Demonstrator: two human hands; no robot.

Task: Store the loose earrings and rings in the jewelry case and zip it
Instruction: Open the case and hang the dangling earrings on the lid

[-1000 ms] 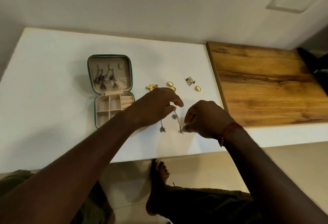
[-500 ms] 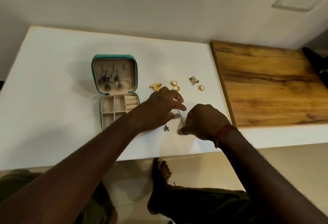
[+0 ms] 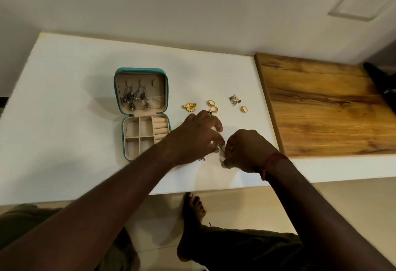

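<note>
Here, both hands meet over the white table. The left hand and right hand each pinch what appears to be a silver dangling earring. Lift it clear, keeping the chains untangled, then hang it in the open jewelry case, just left. Gold rings lie beyond. No writing is legible.

Jewelry case: teal grained shell, matt beige velvety lining. Rings: polished gold-toned metal. Hanging earrings: dull, darkened silver-toned metal. Tabletop: smooth matt white. Board: warm-brown grained wood, satin sheen. Wrist thread: red cord.
</note>
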